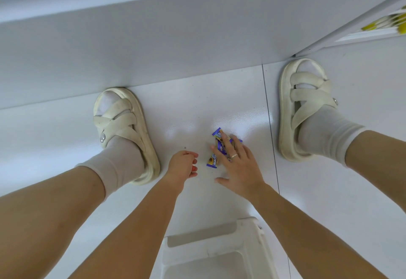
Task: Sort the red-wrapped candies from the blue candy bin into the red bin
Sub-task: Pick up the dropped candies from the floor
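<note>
Low in view, a white stool (219, 248) is standing on the floor (186, 107), just behind both arms. Beyond it the left hand (182, 165) is curling over something red, perhaps a red candy (193, 168), its grip closed round it as far as can be told. Just beside it the right hand (238, 164) is lying flat, fingers spread, on blue candies (216, 147) scattered between two sandals (126, 133).

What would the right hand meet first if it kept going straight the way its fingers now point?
The right hand already has its fingertips on the blue-wrapped candies lying on the floor. Past them only bare floor shows up to the white panel, though depth is hard to judge.
</note>
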A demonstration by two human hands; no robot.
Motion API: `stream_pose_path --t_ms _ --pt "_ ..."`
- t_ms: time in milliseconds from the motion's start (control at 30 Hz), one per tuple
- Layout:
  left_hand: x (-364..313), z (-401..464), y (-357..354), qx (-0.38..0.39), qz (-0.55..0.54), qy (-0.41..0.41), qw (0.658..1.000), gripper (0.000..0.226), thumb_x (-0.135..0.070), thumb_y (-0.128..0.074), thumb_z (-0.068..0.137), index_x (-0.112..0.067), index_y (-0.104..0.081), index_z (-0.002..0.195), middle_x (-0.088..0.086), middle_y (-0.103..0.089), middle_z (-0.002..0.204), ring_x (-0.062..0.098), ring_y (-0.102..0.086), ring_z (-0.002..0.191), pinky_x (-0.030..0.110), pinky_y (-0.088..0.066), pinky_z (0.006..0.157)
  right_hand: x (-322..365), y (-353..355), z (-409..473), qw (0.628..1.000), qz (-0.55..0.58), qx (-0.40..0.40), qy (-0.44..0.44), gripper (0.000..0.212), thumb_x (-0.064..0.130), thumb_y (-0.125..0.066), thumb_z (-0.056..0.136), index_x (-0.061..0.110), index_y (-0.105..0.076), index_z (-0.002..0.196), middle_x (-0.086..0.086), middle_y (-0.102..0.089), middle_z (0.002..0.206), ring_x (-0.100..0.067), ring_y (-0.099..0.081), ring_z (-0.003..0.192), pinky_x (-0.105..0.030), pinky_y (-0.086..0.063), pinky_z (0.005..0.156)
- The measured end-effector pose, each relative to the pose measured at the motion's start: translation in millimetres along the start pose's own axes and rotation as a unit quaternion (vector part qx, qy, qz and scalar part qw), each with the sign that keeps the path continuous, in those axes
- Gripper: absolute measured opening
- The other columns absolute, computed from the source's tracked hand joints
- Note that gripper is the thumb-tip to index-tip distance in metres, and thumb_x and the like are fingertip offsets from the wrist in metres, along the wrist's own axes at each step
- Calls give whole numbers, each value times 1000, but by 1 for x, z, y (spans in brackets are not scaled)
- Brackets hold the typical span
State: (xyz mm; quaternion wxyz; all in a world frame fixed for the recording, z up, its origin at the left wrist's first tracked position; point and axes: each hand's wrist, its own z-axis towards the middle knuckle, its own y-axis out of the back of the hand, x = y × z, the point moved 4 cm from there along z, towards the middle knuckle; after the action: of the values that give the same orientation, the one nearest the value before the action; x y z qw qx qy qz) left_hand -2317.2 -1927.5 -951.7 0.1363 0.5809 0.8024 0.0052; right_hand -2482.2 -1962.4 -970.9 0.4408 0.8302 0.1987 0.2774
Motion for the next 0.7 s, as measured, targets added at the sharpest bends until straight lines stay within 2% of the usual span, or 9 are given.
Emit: stream_pose_path --t_ms 167,267,333,367,433,500,567,633,700 --pt "6 -3 0 3 53 -6 999 23 -2 -38 92 -10 -59 93 4 -53 79 15 -48 60 24 -42 53 -2 10 11 989 89 -40 -110 101 32 -85 58 28 -34 145 -12 -32 152 -35 -51 119 -33 -57 59" --pt "5 -1 -6 -4 129 -37 991 25 -9 -41 94 -14 -52 116 5 -54 87 17 -50 67 24 -40 53 -2 11 15 977 154 -50 -136 92 18 -74 73 31 -24 149 -6 -21 156 -27 -42 123 -30 -56 61" --pt "-1 -2 -17 -2 214 -90 973 34 -13 -47 94 -18 -43 127 2 -54 88 20 -53 73 26 -44 59 -4 11 7 973 157 -65 -156 97 19 -77 70 32 -22 150 -5 -21 156 -27 -41 123 -30 -57 63" --pt "-7 -2 -24 -5 281 -134 950 42 -12 -49 93 -19 -38 134 2 -55 91 21 -55 78 29 -45 65 -7 10 1 970 152 -68 -175 100 22 -79 68 32 -21 149 -5 -22 156 -27 -40 123 -31 -57 66" --pt "-16 -4 -41 -16 443 -223 868 67 -10 -50 93 -21 -15 148 7 -51 106 26 -57 86 33 -43 69 -16 8 -11 963 149 -46 -219 104 31 -78 71 34 -11 150 -3 -16 156 -26 -34 127 -33 -56 77" --pt "-21 -5 -55 -30 563 -267 782 87 -7 -50 92 -20 14 149 8 -46 110 26 -55 79 33 -39 62 -26 7 -19 952 169 -7 -254 102 35 -74 77 35 -2 151 -2 -16 153 -25 -32 127 -35 -53 83" --pt "-25 -3 -63 -39 637 -283 716 96 -6 -52 90 -20 26 145 9 -46 110 22 -47 68 30 -37 59 -31 7 -20 940 213 -8 -268 100 33 -74 78 32 -6 152 -4 -27 141 -24 -45 116 -36 -53 79" --pt "-27 -1 -65 -37 674 -284 681 100 -6 -55 90 -21 27 144 11 -47 111 20 -44 67 28 -37 59 -29 6 -16 930 262 -16 -256 97 29 -74 78 28 -12 152 -5 -33 130 -22 -55 97 -33 -53 72" --pt "-30 1 -65 -16 683 -278 675 98 -3 -53 89 -22 25 146 12 -47 115 22 -46 72 29 -38 61 -23 4 -9 931 277 -18 -236 93 24 -74 79 24 -16 151 -6 -37 125 -22 -59 87 -32 -53 71"
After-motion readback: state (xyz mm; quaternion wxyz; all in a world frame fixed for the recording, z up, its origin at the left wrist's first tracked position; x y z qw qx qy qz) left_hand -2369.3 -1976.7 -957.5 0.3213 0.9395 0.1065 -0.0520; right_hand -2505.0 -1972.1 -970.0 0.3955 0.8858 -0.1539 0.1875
